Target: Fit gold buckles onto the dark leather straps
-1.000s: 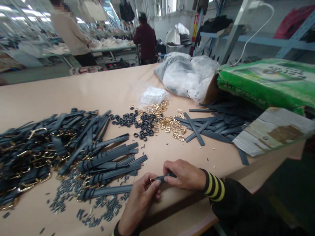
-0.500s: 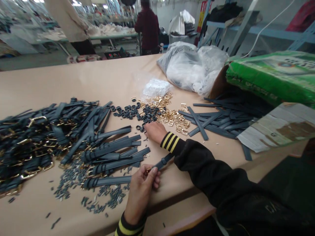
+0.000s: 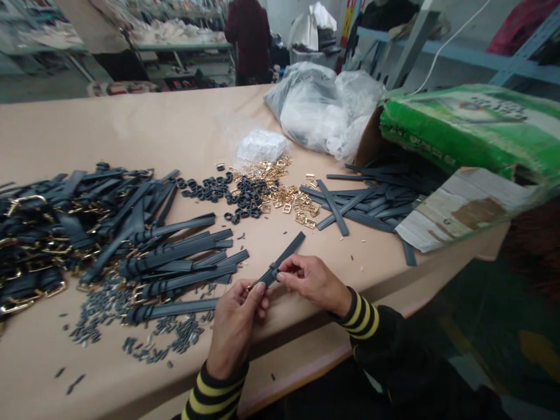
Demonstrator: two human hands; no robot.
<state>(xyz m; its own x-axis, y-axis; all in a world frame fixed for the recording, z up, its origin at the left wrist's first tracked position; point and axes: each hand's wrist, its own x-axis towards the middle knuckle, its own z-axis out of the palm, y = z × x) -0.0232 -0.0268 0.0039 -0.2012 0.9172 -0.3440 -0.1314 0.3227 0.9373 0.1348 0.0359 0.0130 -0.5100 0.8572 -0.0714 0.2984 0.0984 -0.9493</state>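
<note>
My left hand is closed, thumb over fingers, on the lower end of a dark blue-grey strap. A bit of gold metal shows at that end, mostly covered by the fingers. The strap slants up and away over the table and carries a small loop around it. My right hand pinches at the strap's side, a small dark loop between thumb and forefinger, partly hidden. Beyond lie a heap of dark loops and loose gold buckles. Straps with buckles lie to the left.
A big pile of buckled straps covers the table's left side, with small dark offcuts in front. Plain straps spill from a green carton at right. Plastic bags stand behind. Two people are beyond the table.
My right hand has come back from the loop heap toward me and now meets the strap. My left hand keeps its hold. The view has shifted to the right.
</note>
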